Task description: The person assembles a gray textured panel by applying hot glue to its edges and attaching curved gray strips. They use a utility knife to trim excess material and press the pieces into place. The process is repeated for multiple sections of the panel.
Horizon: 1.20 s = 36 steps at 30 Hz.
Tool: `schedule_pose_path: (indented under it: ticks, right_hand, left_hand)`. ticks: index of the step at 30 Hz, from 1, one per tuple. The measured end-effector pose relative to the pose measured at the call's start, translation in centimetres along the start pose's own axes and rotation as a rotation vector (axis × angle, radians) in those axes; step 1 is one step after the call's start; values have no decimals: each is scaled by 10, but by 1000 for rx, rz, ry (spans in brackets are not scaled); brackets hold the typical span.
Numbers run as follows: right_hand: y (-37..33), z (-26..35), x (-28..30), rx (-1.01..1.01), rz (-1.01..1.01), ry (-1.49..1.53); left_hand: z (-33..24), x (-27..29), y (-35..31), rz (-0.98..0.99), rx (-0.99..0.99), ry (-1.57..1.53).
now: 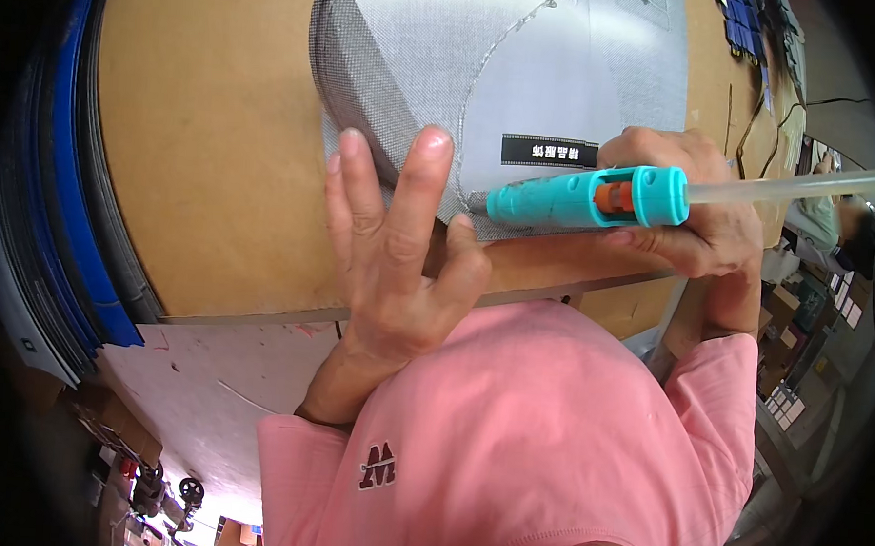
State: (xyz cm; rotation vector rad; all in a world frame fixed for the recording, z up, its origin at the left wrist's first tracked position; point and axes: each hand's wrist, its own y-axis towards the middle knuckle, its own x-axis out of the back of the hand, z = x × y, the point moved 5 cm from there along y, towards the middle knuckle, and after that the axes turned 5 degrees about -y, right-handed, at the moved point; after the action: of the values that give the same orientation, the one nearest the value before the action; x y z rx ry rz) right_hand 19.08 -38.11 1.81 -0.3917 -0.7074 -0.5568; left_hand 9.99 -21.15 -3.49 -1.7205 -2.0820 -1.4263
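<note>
My right hand (724,242) is closed around a teal hot glue gun (550,202), its nozzle pointing left. A pale translucent glue stick (793,188) juts from its back end. The nozzle tip is at the near edge of a grey woven fabric panel (433,39), beside my left thumb. My left hand (399,266) has its fingers spread over a folded flap of the fabric (353,74). A shiny curved glue line (478,78) runs along the seam between the fabric and a smooth light-grey sheet (603,61). A black label (517,150) lies on that sheet.
The work lies on a brown tabletop (199,145), whose near edge runs before my body. Blue and dark sheets (67,159) are stacked at the left. Dark blue pieces (743,28) lie at the far right. Boxes (783,308) and a person (816,216) are farther right.
</note>
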Motion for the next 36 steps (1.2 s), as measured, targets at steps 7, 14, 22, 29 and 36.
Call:
schedule_pose_path:
  ticks: [7, 14, 22, 29, 36]
  right_hand:
    - [-4, 1, -7, -40, -69, -114]
    - [-13, 1, -14, -82, -176, -119]
    - [-12, 0, -13, -98, -373, -123]
    - [-21, -12, -6, -171, -713, 11]
    - [-25, -25, -6, -262, -782, 273]
  left_hand:
    - [1, -1, 2, 0, -25, -2]
    - [1, 2, 8, 40, -5, -25]
    - [2, 4, 14, 153, 40, -70]
    - [14, 12, 31, 67, 207, -247]
    - [24, 6, 56, 112, 518, 238]
